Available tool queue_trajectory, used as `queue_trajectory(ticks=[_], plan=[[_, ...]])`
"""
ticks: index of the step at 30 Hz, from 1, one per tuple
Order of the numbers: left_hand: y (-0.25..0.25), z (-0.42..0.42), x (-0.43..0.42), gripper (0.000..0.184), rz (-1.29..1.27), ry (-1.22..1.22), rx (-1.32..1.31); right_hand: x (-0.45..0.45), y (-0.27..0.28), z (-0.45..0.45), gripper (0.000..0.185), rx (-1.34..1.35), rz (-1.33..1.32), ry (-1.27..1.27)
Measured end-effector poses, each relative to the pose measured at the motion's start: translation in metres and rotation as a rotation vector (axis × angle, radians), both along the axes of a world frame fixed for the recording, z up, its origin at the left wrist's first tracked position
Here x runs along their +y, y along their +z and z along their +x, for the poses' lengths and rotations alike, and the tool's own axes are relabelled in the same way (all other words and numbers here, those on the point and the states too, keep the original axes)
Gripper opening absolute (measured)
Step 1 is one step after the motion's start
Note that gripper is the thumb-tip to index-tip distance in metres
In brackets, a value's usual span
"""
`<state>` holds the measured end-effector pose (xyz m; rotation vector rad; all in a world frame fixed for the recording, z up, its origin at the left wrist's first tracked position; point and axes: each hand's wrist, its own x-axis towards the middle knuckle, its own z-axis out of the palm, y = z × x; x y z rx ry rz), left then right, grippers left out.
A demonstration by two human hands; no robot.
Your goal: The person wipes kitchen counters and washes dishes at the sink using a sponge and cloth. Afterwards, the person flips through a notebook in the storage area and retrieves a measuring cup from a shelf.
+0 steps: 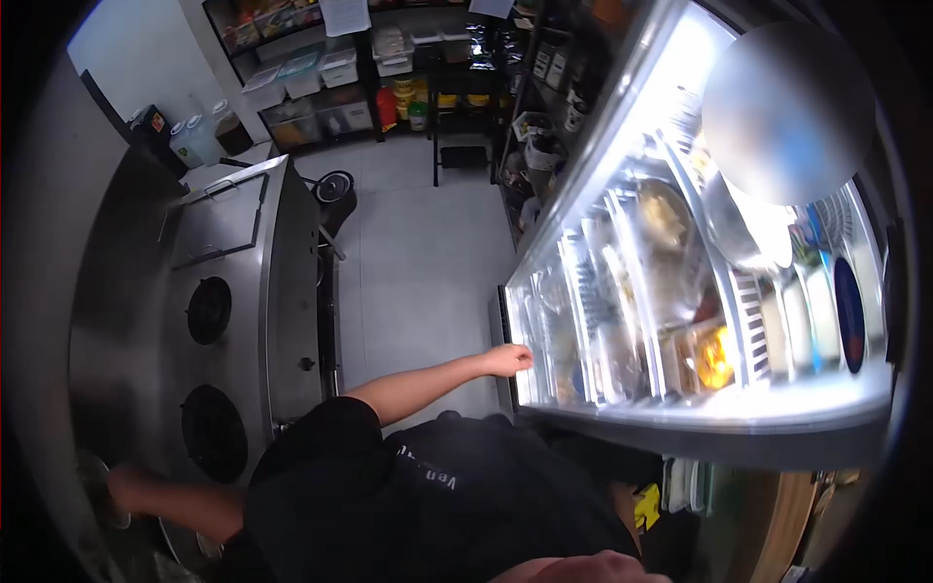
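Observation:
My left hand [510, 360] reaches across from my black shirt to the near left edge of a brightly lit refrigerated cabinet [661, 423]. Its fingers are curled closed; what they hold, if anything, is too small to tell. Inside the cabinet, wire shelves carry wrapped food, a round bowl [663, 216] and a container of yellow food [716, 358]. My right hand is out of sight; a strip of skin, apparently my right forearm, shows beside a yellow item [646, 507]. At the far left, a dim forearm [185, 500], apparently another person's, extends over a metal dish [119, 510].
A steel stove with two black burners [209, 311] stands on the left. Grey floor [418, 248] runs between stove and cabinet. Shelves with plastic boxes [339, 68] and a black step stool [464, 155] are at the back. A blurred round patch covers the upper right.

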<state>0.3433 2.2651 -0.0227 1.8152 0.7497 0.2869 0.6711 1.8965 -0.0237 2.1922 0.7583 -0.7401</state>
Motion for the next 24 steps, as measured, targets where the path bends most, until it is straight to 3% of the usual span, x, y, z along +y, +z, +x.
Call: queue_trajectory(ticks=[2, 7, 9, 12, 13, 15, 16, 18, 21, 22, 24], plan=[[0.048, 0.002, 0.021, 0.041, -0.115, -0.115, 0.046, 0.026, -0.044, -0.005, 0.033, 0.183, -0.295, -0.046], [0.048, -0.017, 0.129, 0.044, 0.136, -0.295, -0.011, 0.133, -0.086, -0.022, 0.034, 0.278, -0.235, 0.066], [0.035, -0.044, 0.198, 0.044, 0.191, -0.283, 0.08, 0.18, -0.102, -0.04, 0.034, 0.335, -0.204, 0.108], [-0.022, -0.12, 0.309, 0.045, 0.277, 0.013, 0.205, 0.255, -0.108, -0.057, 0.036, 0.412, -0.164, 0.164], [-0.018, -0.155, 0.33, 0.04, 0.265, 0.213, 0.349, 0.28, -0.108, -0.064, 0.036, 0.44, -0.152, 0.18], [-0.043, -0.225, 0.363, 0.031, 0.467, 0.3, 0.869, 0.31, -0.11, -0.095, 0.037, 0.522, -0.156, 0.194], [-0.047, -0.258, 0.371, 0.034, 0.339, 0.262, 1.037, 0.326, -0.108, -0.101, 0.037, 0.548, -0.157, 0.202], [-0.129, -0.337, 0.395, 0.038, 0.216, 0.015, 1.039, 0.359, -0.097, -0.106, 0.039, 0.584, -0.156, 0.216], [-0.098, -0.373, 0.369, 0.05, 0.066, 0.155, 0.883, 0.386, -0.089, -0.126, 0.041, 0.652, -0.185, 0.218], [-0.104, -0.38, 0.359, 0.054, -0.039, 0.22, 0.895, 0.395, -0.083, -0.13, 0.041, 0.669, -0.198, 0.22], [-0.16, -0.409, 0.333, 0.06, -0.198, 0.066, 0.98, 0.433, -0.071, -0.133, 0.043, 0.696, -0.209, 0.241]])
